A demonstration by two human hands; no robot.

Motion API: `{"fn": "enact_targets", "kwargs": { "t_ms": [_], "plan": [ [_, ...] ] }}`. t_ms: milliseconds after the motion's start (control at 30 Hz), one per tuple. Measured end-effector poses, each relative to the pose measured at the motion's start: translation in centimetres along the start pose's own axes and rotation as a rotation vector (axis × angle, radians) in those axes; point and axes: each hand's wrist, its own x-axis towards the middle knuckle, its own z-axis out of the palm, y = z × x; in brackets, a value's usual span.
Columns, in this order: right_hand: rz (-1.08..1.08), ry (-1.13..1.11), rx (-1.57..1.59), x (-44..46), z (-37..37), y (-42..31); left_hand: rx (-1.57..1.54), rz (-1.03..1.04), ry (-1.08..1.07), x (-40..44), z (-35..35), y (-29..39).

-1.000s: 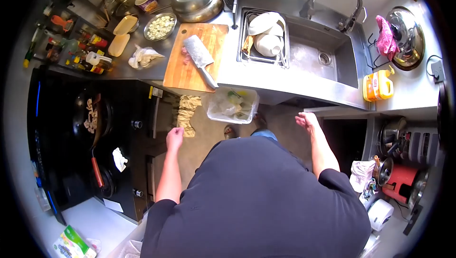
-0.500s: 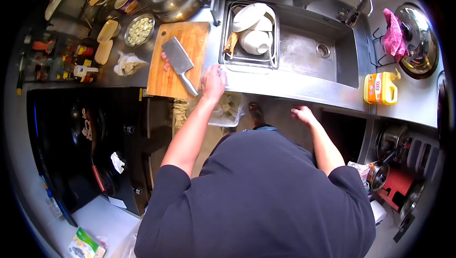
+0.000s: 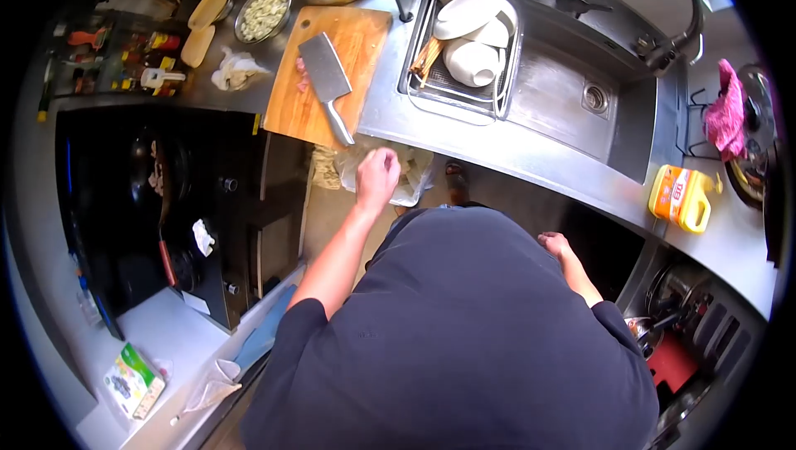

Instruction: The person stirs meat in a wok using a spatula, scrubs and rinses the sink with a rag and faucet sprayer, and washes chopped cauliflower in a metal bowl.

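Note:
My left hand [image 3: 378, 175] is in the air past the counter's front edge, above a plastic-lined bin [image 3: 412, 176]. Its fingers are curled in, and nothing shows between them. Nearest to it is a cleaver [image 3: 325, 69], lying on a wooden cutting board [image 3: 365, 48] with its handle towards me. Small pink meat scraps [image 3: 302, 75] lie beside the blade. My right hand [image 3: 555, 243] hangs low by my side in front of the dark cabinet opening, its fingers loosely bent and holding nothing visible.
Right of the board is a sink [image 3: 555, 110] with a rack of white bowls [image 3: 473, 60]. A yellow jug [image 3: 681, 198] stands on the right counter. At left, a pan [image 3: 148, 172] with food sits on the black stove, near a bowl of pale chopped pieces [image 3: 264, 12].
My left hand has drawn back from the board and counter edge to over the bin. The view has turned left, and my right hand's fingers have drawn in a little.

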Motion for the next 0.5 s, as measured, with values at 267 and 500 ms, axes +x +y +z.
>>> {"fn": "enact_targets", "kwargs": {
  "t_ms": [267, 500],
  "plan": [
    [0.101, -0.358, -0.100, 3.0, -2.3, -6.8, -0.103, -0.267, 0.021, -4.8, 2.9, -6.0],
    [-0.055, -0.573, -0.611, 5.4, -2.1, -11.5, -0.087, -0.593, 0.153, -15.4, -0.5, -10.1]
  ]
}}
